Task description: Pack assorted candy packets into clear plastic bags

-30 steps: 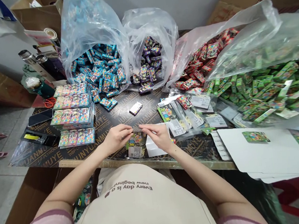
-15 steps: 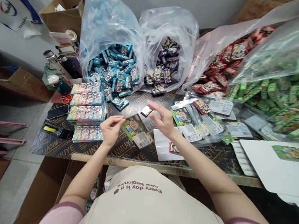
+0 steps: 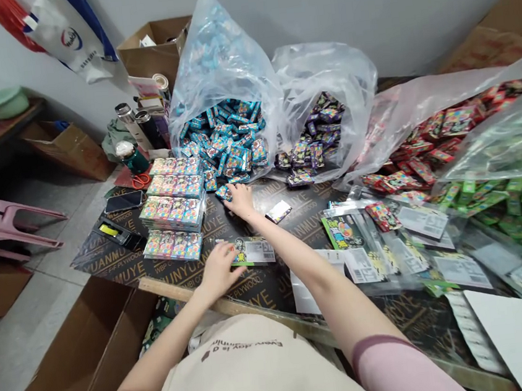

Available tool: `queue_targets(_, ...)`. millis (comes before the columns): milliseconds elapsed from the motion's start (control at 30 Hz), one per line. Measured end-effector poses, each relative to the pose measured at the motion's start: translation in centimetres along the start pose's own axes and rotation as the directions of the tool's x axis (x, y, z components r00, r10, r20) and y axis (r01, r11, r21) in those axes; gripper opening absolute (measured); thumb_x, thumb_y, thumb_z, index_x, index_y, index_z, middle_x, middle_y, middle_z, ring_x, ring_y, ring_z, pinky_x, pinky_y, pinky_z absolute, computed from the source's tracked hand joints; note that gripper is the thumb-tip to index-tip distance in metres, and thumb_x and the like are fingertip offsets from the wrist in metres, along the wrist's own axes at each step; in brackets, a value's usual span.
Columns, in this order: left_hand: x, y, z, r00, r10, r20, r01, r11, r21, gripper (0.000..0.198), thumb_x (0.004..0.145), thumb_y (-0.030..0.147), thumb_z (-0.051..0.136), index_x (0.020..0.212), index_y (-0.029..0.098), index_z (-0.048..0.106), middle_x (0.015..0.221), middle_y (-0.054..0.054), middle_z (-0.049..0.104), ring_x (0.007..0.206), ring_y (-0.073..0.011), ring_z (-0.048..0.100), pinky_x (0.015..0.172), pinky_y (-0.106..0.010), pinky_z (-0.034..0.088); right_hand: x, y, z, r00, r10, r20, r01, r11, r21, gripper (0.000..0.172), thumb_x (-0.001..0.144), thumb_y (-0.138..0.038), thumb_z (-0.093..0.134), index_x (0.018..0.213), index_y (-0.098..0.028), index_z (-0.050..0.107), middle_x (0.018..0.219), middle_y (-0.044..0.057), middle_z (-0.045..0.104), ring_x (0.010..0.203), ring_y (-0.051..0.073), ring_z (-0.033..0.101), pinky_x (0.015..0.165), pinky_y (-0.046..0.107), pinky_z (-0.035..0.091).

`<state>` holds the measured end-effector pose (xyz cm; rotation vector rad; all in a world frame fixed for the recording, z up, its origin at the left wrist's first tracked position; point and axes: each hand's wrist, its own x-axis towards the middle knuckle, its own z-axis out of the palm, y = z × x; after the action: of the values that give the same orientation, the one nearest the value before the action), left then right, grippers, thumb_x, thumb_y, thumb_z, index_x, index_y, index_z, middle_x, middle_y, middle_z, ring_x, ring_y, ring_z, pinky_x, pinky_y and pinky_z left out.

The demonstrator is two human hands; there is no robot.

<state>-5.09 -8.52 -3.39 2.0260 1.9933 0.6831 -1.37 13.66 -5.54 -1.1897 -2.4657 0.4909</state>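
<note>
From my head view I count four plastic bags (image 3: 325,67) along the back of the dark surface (image 3: 247,287), four rows of multicoloured packs (image 3: 172,210) to my left, one phone (image 3: 124,201), one tape dispenser (image 3: 119,233), one pair of orange-handled scissors (image 3: 141,181) and one small white-faced box (image 3: 278,211) lying alone near the middle; the little boxes in the bags are too many for me to count. My left hand (image 3: 222,267) is at the left end of a flat printed packet (image 3: 260,250) lying in front of me, thumb and fingers apart and touching it. My right hand (image 3: 240,201) is stretched further forward, its fingers bent down over a blue box (image 3: 223,192) just in front of the blue heap; I cannot tell whether they pinch it, as the fingertips are partly hidden. The bags gape towards me: the leftmost holds blue boxes (image 3: 224,137), the next purple boxes (image 3: 325,123), then come red boxes (image 3: 436,130), with green boxes (image 3: 519,212) at the far right. One red box (image 3: 382,216) lies on the clear packets (image 3: 405,255) to my right. An open cardboard carton (image 3: 110,314) stands below the surface, beside my left forearm.
</note>
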Motion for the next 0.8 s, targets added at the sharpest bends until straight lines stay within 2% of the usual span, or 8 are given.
queue_targets(133, 3.4, 1.2, 2.6, 0.946, 0.139, 0.293, -0.17, 0.982, 0.082, 0.083, 0.071, 0.051, 0.071, 0.138, 0.015, 0.038, 0.147, -0.021, 0.035, 0.139, -0.0355, 0.026, 0.11, -0.058, 0.022, -1.1, 2.3, -1.6, 0.993, -0.117, 0.002, 0.108, 0.927, 0.359, 0.052, 0.073, -0.026, 0.063, 0.123, -0.013, 0.057, 0.117, 0.014, 0.061, 0.105, 0.024, 0.055, 0.088, 0.034, 0.042)
queue_targets(200, 4.3, 1.6, 3.5, 0.932, 0.141, 0.335, -0.185, 0.977, 0.104, 0.086, 0.071, 0.049, 0.072, 0.14, 0.014, 0.034, 0.144, -0.022, 0.037, 0.136, -0.0359, 0.03, 0.11, -0.058, 0.021, -2.5, 4.2, -3.0, 0.962, -0.24, 0.13, 0.133, 0.829, 0.543, 0.055, 0.067, -0.032, 0.07, 0.119, -0.015, 0.06, 0.111, 0.009, 0.065, 0.095, 0.021, 0.06, 0.079, 0.029, 0.046)
queue_targets(300, 4.5, 1.8, 3.9, 0.924, 0.14, 0.357, -0.185, 0.978, 0.096, 0.084, 0.069, 0.042, 0.074, 0.139, 0.015, 0.036, 0.133, -0.019, 0.047, 0.125, -0.0339, 0.042, 0.105, -0.051, 0.029, -4.4, 6.4, -4.9, 0.86, -0.311, 0.405, -0.012, 0.78, 0.626, 0.048, 0.069, -0.044, 0.069, 0.106, -0.014, 0.067, 0.078, 0.001, 0.069, 0.062, 0.013, 0.057, 0.058, 0.023, 0.042)
queue_targets(367, 4.1, 2.0, 3.9, 0.909, 0.159, 0.385, -0.203, 0.976, 0.074, 0.086, 0.067, 0.042, 0.075, 0.139, 0.015, 0.036, 0.126, -0.017, 0.05, 0.118, -0.033, 0.045, 0.099, -0.046, 0.035, -5.0, 7.2, -5.5, 0.85, -0.219, 0.479, -0.098, 0.827, 0.553, 0.039, 0.077, -0.048, 0.06, 0.089, -0.012, 0.07, 0.058, -0.003, 0.062, 0.049, 0.01, 0.048, 0.053, 0.021, 0.037)
queue_targets(433, 3.4, 2.2, 3.8, 0.892, 0.173, 0.417, -0.221, 0.973, 0.069, 0.09, 0.065, 0.044, 0.074, 0.14, 0.015, 0.035, 0.122, -0.016, 0.05, 0.113, -0.0324, 0.045, 0.095, -0.044, 0.037, -5.1, 7.7, -5.6, 0.869, -0.108, 0.482, -0.133, 0.889, 0.438, 0.035, 0.081, -0.045, 0.057, 0.077, -0.012, 0.069, 0.054, -0.002, 0.058, 0.049, 0.01, 0.047, 0.054, 0.022, 0.037)
queue_targets(533, 2.6, 2.6, 3.7, 0.883, 0.187, 0.43, -0.244, 0.966, 0.081, 0.093, 0.065, 0.044, 0.073, 0.143, 0.019, 0.03, 0.126, -0.016, 0.047, 0.113, -0.0318, 0.044, 0.095, -0.043, 0.036, -4.8, 7.8, -5.3, 0.937, -0.025, 0.348, -0.063, 0.969, 0.238, 0.028, 0.079, -0.037, 0.064, 0.092, -0.013, 0.068, 0.077, 0.006, 0.066, 0.069, 0.016, 0.057, 0.067, 0.027, 0.042)
queue_targets(667, 2.2, 3.1, 3.4, 0.896, 0.155, 0.416, -0.22, 0.969, 0.113, 0.09, 0.068, 0.041, 0.071, 0.145, 0.026, 0.027, 0.126, -0.014, 0.046, 0.11, -0.0308, 0.044, 0.092, -0.042, 0.037, -6.2, 7.1, -5.5, 0.995, -0.06, 0.082, 0.062, 0.998, -0.018, 0.049, 0.082, -0.042, 0.062, 0.122, -0.013, 0.057, 0.11, 0.017, 0.059, 0.099, 0.028, 0.054, 0.085, 0.037, 0.04)
queue_targets(800, 2.1, 3.3, 2.9, 0.927, 0.007, 0.375, -0.088, 0.976, 0.198, 0.092, 0.064, 0.039, 0.074, 0.144, 0.028, 0.03, 0.118, -0.012, 0.046, 0.107, -0.0307, 0.044, 0.088, -0.042, 0.039, -9.4, 5.4, -5.2, 0.996, -0.053, 0.076, 0.068, 0.974, -0.216, 0.078, 0.073, -0.062, 0.062, 0.133, -0.015, 0.048, 0.106, 0.019, 0.058, 0.105, 0.037, 0.047, 0.094, 0.051, 0.03)
